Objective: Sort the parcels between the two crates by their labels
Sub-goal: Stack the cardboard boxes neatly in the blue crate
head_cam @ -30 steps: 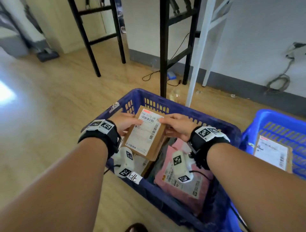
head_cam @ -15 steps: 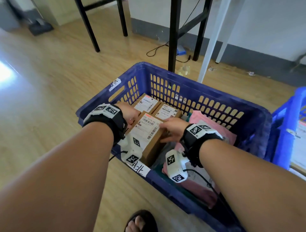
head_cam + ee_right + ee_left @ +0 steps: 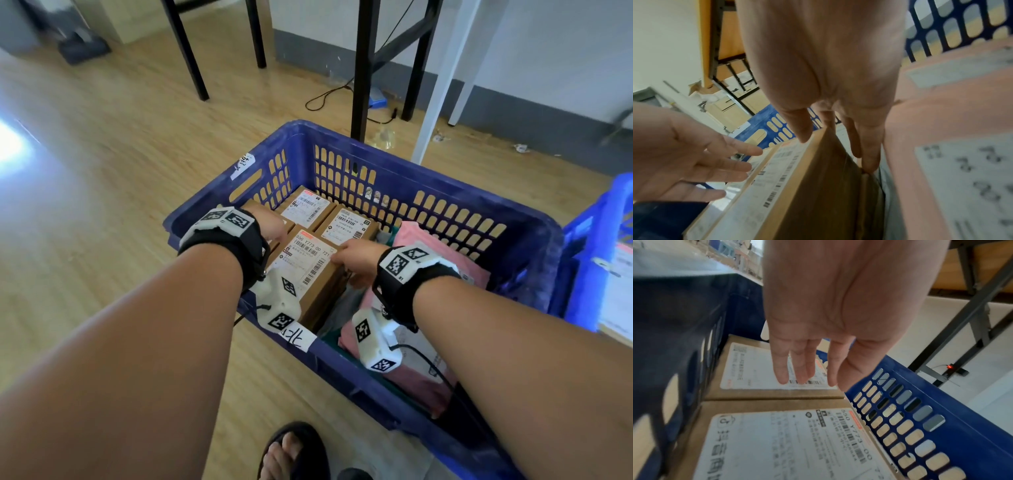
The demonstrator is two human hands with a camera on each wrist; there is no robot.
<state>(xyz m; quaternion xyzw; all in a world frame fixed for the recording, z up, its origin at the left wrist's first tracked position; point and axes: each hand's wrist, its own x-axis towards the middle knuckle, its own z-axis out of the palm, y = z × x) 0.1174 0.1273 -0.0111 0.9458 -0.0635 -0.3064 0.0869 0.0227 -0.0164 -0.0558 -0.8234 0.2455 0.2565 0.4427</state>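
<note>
A cardboard box with a white shipping label lies in the near left of the dark blue crate, level with the boxes beside it. My left hand hovers off it with straight, spread fingers, above a neighbouring box. My right hand rests its thumb on the box's top right edge, and its straight fingers run down the side, next to a pink mailer. In the left wrist view the box lies flat.
Two more labelled boxes fill the crate's far left; pink mailers fill its right. A brighter blue crate stands at the right. Black table legs and a white leg rise behind. My sandalled foot is below.
Both hands lowered the box into the dark blue crate. The left hand has let go and spread its fingers; the right hand still touches the box's right edge.
</note>
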